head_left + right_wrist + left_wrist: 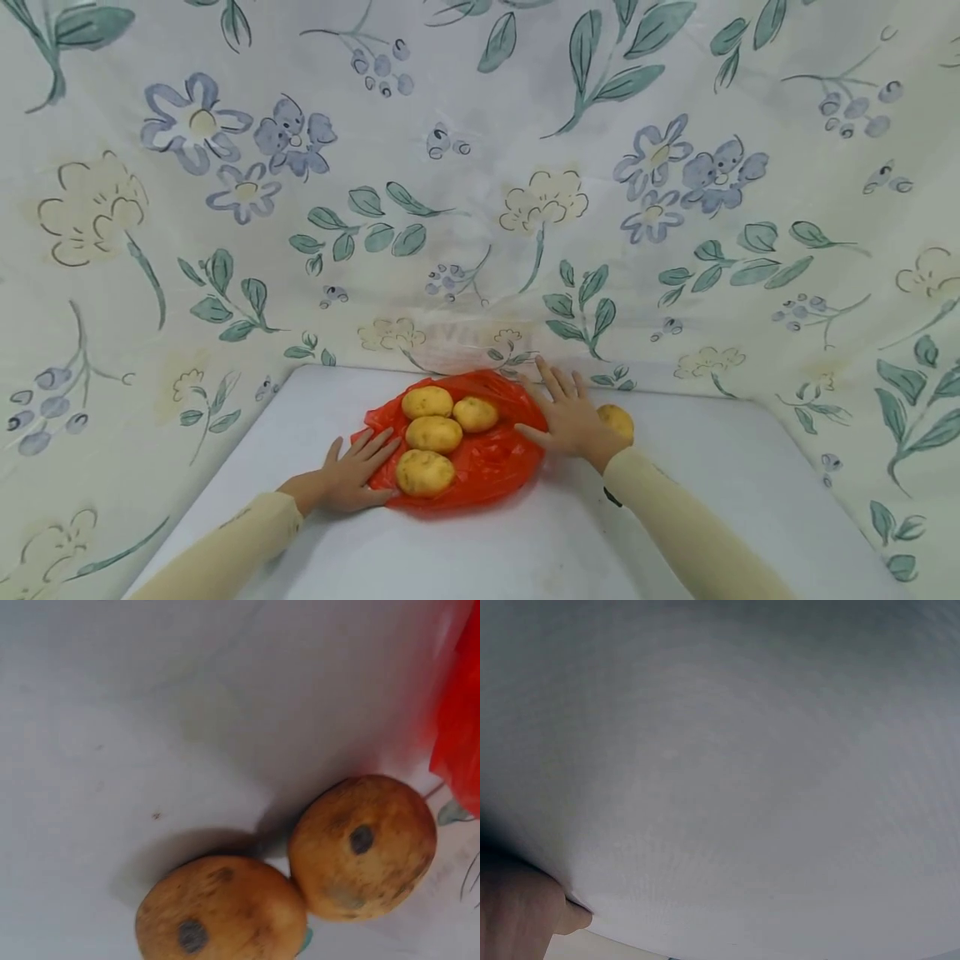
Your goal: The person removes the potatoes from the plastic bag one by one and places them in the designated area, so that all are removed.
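Near the far edge of the bench, a person's left hand and right hand are resting, fingers straight and parted, over opposite sides of a red plastic bag bearing four potatoes, while two touching potatoes are sitting right of it.

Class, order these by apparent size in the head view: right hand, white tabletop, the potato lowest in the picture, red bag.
1. White tabletop
2. Red bag
3. Right hand
4. Potato lowest in the picture
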A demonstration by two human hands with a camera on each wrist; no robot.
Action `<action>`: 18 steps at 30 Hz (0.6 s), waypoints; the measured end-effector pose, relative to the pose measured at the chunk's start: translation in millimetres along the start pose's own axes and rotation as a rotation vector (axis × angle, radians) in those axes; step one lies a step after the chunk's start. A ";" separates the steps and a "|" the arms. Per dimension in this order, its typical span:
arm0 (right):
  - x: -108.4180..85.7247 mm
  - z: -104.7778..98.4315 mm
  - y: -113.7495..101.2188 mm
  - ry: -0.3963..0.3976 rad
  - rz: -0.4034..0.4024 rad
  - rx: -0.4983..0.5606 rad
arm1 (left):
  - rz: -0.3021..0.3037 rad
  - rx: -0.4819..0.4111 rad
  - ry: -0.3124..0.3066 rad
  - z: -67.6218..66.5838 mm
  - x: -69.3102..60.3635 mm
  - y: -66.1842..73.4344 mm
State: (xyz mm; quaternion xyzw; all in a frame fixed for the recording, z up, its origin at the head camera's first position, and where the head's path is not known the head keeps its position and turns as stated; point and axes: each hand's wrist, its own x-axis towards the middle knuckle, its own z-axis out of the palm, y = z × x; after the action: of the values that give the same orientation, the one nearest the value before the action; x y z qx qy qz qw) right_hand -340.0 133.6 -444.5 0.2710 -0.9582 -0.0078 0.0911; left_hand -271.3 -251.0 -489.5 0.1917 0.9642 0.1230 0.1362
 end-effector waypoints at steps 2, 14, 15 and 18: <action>2.2 0.8 -4.6 -0.009 -0.012 0.011 | -0.009 0.008 -0.008 -0.3 -0.1 0.5; 11.7 10.6 -27.5 0.017 -0.121 0.006 | -0.030 0.018 0.003 0.2 -3.1 3.3; 11.8 10.7 -30.1 0.024 -0.132 0.011 | -0.030 0.015 0.003 0.6 -3.2 3.1; 12.3 11.7 -37.5 0.038 -0.172 0.026 | -0.031 0.015 0.004 3.0 -3.0 1.5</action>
State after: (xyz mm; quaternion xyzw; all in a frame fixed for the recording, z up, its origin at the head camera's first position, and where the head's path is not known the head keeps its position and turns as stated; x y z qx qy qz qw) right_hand -332.9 94.8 -456.3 0.3533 -0.9296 0.0021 0.1048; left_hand -267.1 -250.3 -491.2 0.1775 0.9682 0.1139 0.1346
